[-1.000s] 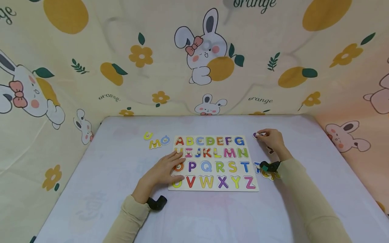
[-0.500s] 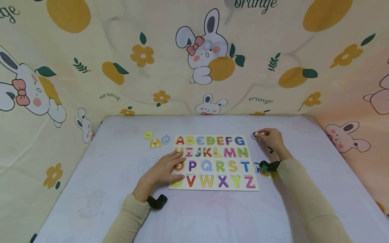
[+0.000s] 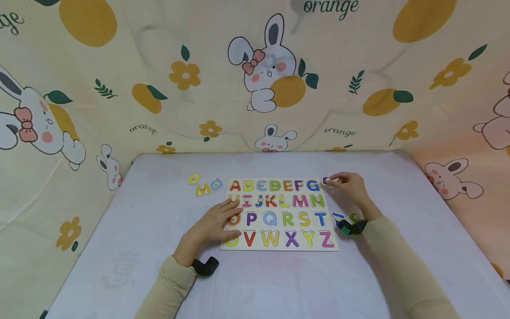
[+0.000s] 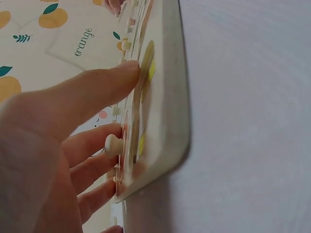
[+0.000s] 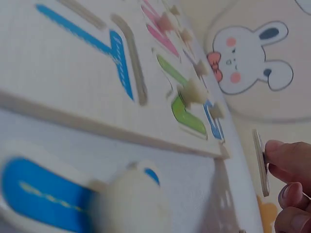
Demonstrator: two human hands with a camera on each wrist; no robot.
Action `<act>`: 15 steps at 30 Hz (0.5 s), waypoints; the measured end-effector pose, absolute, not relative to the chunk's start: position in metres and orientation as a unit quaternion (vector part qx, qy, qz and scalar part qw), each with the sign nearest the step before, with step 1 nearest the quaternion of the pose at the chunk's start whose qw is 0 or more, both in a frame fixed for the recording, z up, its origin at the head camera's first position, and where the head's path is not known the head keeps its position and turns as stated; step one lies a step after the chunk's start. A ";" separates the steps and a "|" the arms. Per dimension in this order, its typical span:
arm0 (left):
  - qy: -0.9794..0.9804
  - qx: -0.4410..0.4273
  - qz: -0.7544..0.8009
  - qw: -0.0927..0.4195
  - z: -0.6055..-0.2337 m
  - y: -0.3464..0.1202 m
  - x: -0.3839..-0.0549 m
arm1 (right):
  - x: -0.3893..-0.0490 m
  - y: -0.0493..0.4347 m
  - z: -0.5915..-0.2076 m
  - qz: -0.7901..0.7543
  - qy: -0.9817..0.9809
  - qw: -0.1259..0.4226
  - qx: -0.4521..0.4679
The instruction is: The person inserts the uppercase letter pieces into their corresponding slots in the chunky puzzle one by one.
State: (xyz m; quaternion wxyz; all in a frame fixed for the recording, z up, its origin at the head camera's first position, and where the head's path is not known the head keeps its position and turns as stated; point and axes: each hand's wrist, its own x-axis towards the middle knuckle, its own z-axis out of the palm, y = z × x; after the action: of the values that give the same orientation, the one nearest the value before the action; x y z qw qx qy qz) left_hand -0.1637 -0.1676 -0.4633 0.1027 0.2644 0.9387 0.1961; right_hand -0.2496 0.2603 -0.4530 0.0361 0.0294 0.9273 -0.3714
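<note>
1. Purple letter piece point(image 3: 325, 180) is sitting just beside the alphabet board's point(image 3: 279, 228) upper right corner. I'm having the right hand point(image 3: 350, 188) pinch it between thumb and forefinger; the other fingers are curling in.
2. Left hand point(image 3: 215, 223) is resting on the board's left side, fingers spread. I'm wanting light pressure there so the board doesn't skid; can't tell how hard it's pressing.
3. Piece is showing edge-on in the right wrist view, so I'm not reading its letter. I'm advising face up before matching any outline: purple P point(image 3: 252, 218) and X point(image 3: 292, 239) are both showing no knob.
4. Knobs on G point(image 3: 313, 185) and N point(image 3: 317, 200) are standing proud near that corner. I'm favouring a high, level carry.
5. Loose blue piece point(image 5: 48, 196) is lying near the board's right edge, close to the black wrist camera point(image 3: 352, 227). I'm recommending a raised wrist.
</note>
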 end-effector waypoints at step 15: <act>0.938 0.265 0.199 0.102 -0.462 -0.167 -0.163 | -0.226 0.237 -0.452 -0.388 0.921 0.029 0.001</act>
State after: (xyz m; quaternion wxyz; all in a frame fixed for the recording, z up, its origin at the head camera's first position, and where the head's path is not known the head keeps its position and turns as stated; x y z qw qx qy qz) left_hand -0.1626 -0.1675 -0.4618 0.1024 0.2648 0.9381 0.1986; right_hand -0.2263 0.2368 -0.4521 0.0291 0.0014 0.9211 -0.3883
